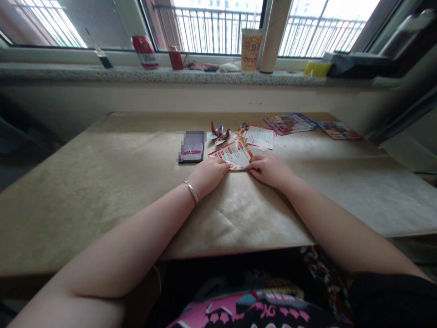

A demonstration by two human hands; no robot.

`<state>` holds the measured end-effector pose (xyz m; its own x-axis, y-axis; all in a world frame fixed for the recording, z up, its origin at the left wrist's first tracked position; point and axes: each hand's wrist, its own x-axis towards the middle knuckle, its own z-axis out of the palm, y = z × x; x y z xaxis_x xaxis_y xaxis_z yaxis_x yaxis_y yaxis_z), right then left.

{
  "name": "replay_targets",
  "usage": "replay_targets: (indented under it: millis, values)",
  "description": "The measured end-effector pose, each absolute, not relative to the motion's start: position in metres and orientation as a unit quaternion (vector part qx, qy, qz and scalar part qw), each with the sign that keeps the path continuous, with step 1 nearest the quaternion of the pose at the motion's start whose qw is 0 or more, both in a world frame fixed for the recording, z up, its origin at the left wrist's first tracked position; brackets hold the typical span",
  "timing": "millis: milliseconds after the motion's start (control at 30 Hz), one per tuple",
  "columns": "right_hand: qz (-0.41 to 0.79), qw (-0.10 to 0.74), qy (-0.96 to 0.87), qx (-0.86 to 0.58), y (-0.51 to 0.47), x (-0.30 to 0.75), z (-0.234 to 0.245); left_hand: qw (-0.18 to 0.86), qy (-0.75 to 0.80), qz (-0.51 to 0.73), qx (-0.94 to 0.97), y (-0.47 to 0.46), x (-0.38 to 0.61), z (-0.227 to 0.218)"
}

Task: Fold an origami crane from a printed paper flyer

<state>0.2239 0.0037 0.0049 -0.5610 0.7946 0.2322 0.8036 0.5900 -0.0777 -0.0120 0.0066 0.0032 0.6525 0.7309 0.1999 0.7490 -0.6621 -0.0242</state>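
Observation:
A printed paper sheet (234, 153), white with red and orange print, lies on the table in front of me, its near edge folded over. My left hand (212, 172) presses on the left part of that fold with its fingers together. At the right end of the fold, my right hand (268, 168) pinches the paper's edge. Just left of the sheet lies a phone (192, 146) with its screen lit. Behind the sheet stands a small folded paper figure (220, 134) in red, blue and white. Fingertips partly cover the fold.
More printed sheets (259, 136) lie behind my right hand. Colourful leaflets (290, 123) are stacked farther back, with another leaflet (337, 130) to the right. On the windowsill (205, 78) stand a red can (145, 51), a patterned cup (251, 50) and a yellow sponge-like block (317, 69).

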Motion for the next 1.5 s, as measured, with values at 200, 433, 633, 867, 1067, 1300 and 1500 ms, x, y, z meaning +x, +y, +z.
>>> replay_targets:
  millis: [200,433,633,867,1067,1300,1500]
  values:
    - [-0.017,0.120,-0.879,-0.461,0.003,0.223,0.006,0.036,-0.416,-0.092,-0.904,0.009,-0.013,0.003]
    - [-0.008,0.114,-0.877,-0.467,0.001,0.222,0.010,0.057,-0.428,-0.072,-0.899,-0.001,-0.005,0.006]
    - [-0.008,0.106,-0.872,-0.478,0.000,0.222,0.009,0.067,-0.412,-0.070,-0.906,-0.008,-0.005,0.000]
    - [-0.031,0.107,-0.876,-0.470,0.000,0.221,0.009,0.072,-0.407,-0.076,-0.907,-0.010,-0.002,-0.001]
    - [-0.026,0.106,-0.876,-0.469,0.001,0.222,0.009,0.051,-0.380,-0.074,-0.920,-0.009,-0.001,-0.001]
    - [-0.033,0.093,-0.875,-0.474,-0.002,0.220,0.012,0.063,-0.368,-0.066,-0.925,-0.012,-0.001,0.000]
    - [-0.030,0.083,-0.878,-0.471,0.000,0.223,0.013,0.060,-0.384,-0.062,-0.919,-0.013,0.001,0.003]
